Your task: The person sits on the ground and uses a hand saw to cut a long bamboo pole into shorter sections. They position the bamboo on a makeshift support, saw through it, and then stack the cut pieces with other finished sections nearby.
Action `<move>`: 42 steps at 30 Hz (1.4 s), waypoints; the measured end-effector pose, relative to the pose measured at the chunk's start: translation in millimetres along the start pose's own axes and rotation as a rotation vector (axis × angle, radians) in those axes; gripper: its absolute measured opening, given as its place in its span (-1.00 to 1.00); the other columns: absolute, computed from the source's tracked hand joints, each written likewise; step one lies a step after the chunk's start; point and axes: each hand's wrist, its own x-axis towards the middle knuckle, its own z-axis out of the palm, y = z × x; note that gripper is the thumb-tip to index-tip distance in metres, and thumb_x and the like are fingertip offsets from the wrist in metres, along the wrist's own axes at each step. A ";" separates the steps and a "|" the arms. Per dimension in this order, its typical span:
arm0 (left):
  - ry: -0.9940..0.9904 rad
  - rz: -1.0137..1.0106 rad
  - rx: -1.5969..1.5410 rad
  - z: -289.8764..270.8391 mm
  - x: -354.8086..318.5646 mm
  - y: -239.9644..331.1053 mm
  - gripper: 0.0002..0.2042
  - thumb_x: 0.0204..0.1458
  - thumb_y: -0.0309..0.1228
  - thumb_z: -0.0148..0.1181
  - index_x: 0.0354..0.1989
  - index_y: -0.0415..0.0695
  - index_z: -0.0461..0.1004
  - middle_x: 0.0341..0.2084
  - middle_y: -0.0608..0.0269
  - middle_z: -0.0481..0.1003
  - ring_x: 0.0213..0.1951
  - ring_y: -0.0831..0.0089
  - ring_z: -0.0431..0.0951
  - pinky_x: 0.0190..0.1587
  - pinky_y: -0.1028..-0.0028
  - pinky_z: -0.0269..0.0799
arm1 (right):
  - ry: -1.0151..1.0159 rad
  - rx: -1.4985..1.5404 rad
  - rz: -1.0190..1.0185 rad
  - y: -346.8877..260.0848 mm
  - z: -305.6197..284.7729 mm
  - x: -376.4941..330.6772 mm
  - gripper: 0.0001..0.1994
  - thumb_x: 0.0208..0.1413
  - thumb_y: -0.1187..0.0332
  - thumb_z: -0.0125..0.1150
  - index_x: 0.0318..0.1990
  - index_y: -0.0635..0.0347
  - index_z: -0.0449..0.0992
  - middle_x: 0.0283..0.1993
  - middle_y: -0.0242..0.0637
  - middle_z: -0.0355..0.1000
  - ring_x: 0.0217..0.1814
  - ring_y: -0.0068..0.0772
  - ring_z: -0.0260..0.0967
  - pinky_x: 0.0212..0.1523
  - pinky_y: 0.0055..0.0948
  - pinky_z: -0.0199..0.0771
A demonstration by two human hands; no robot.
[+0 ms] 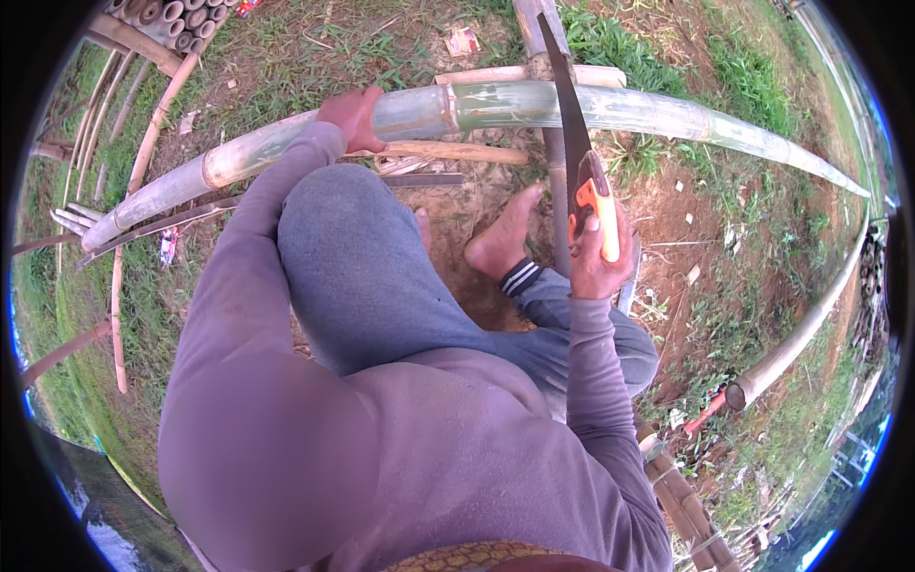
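"Since the bamboo pole is so long, which way does it run from the hands?"

"Sideways, from left to right, out beyond the knees. It looks bowed, though this wide view bends straight edges. The left hand is on the pole itself; the right hand is on its near side, so from there the pole lies just ahead."

"What carries it?"

"A beam underneath, running nearly straight out from the person. The two cross toward the beam's far end."

"And the saw?"

"In the right hand, its blade pointing away and leaning a little left. Seen from above, it cuts steeply across the pole's long axis, close by the beam's right edge, with the tip past the pole's far edge. Whether the blade touches the pole or hangs over it, I can't tell."

"So which hand is nearer that crossing?"

"The right. The left is well apart from it, on the other side of a joint in the pole."

"How are the hands set?"

"The left is clasped over the top of the pole, thumb toward the near side. The right is wrapped firmly round the orange handle, thumb pressed against it."
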 end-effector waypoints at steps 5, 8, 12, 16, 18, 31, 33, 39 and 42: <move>-0.013 0.021 -0.014 1.4 4.2 -5.9 -0.09 -0.27 0.03 0.62 0.25 -0.13 0.30 -0.03 -0.10 0.58 0.01 -0.10 0.61 0.07 0.06 0.51 | -0.014 0.031 0.055 -2.9 -4.9 -8.6 -0.60 0.33 0.36 0.28 0.24 0.39 0.49 0.13 -0.09 0.56 0.11 -0.29 0.54 0.14 -0.31 0.55; -0.027 0.030 -0.017 4.7 9.6 -9.7 -0.08 -0.28 0.02 0.62 0.25 -0.14 0.29 -0.03 -0.12 0.58 0.01 -0.12 0.60 0.07 0.06 0.50 | -0.010 0.051 0.135 -8.9 -4.6 -8.5 -0.59 0.31 0.37 0.30 0.24 0.38 0.49 0.13 -0.07 0.56 0.13 -0.26 0.54 0.16 -0.29 0.53; -0.117 0.068 -0.065 -0.8 18.8 -16.4 -0.03 -0.32 0.04 0.64 0.26 -0.15 0.28 -0.02 -0.15 0.58 0.04 -0.14 0.60 0.09 0.06 0.50 | -0.026 -0.086 -0.023 -7.2 -2.0 -3.0 -0.59 0.30 0.39 0.32 0.24 0.39 0.49 0.13 -0.06 0.56 0.13 -0.26 0.54 0.17 -0.29 0.52; -0.196 0.101 -0.108 -24.2 33.3 5.2 0.05 -0.36 0.07 0.65 0.31 -0.18 0.25 0.05 -0.19 0.56 0.09 -0.16 0.58 0.14 0.06 0.47 | -0.036 -0.042 0.066 -17.9 2.5 0.8 -0.59 0.30 0.40 0.31 0.24 0.40 0.48 0.13 -0.08 0.56 0.13 -0.29 0.53 0.17 -0.32 0.51; -0.048 0.202 -0.136 -19.3 44.8 19.2 0.08 -0.34 0.05 0.64 0.38 -0.19 0.22 0.09 -0.23 0.53 0.12 -0.17 0.55 0.19 0.06 0.44 | -0.058 -0.032 0.093 -26.9 2.0 2.8 -0.60 0.33 0.40 0.28 0.25 0.40 0.48 0.12 -0.11 0.55 0.13 -0.34 0.51 0.17 -0.35 0.50; -0.226 0.054 -0.168 -25.8 55.0 54.8 0.00 -0.31 0.00 0.63 0.37 -0.10 0.28 0.08 -0.12 0.58 0.12 -0.10 0.58 0.16 0.06 0.48 | -0.061 -0.129 0.087 -42.3 -13.8 -13.5 -0.55 0.39 0.31 0.19 0.30 0.44 0.40 0.25 0.03 0.47 0.21 -0.16 0.50 0.17 -0.22 0.57; -0.202 0.063 -0.168 -23.3 50.9 52.3 0.00 -0.31 -0.01 0.63 0.38 -0.09 0.28 0.08 -0.11 0.57 0.13 -0.09 0.58 0.17 0.05 0.48 | -0.045 0.019 0.143 -47.9 -32.5 -47.2 -0.52 0.39 0.30 0.19 0.33 0.46 0.37 0.27 0.07 0.45 0.21 -0.10 0.50 0.16 -0.18 0.61; -0.238 0.041 -0.149 -25.7 55.7 57.6 0.03 -0.33 0.00 0.64 0.39 -0.08 0.26 0.08 -0.11 0.58 0.12 -0.09 0.59 0.17 0.05 0.47 | 0.035 0.343 0.242 -31.9 -24.9 -47.5 -0.52 0.39 0.32 0.19 0.32 0.48 0.37 0.26 0.07 0.45 0.21 -0.17 0.50 0.12 -0.25 0.64; -0.255 0.025 -0.170 -36.8 49.8 63.5 0.03 -0.34 0.01 0.64 0.39 -0.08 0.27 0.05 -0.11 0.59 0.09 -0.10 0.60 0.15 0.05 0.49 | -0.054 -0.007 0.150 -15.1 33.3 52.4 -0.59 0.36 0.36 0.24 0.24 0.47 0.47 0.16 0.00 0.54 0.14 -0.27 0.53 0.07 -0.34 0.59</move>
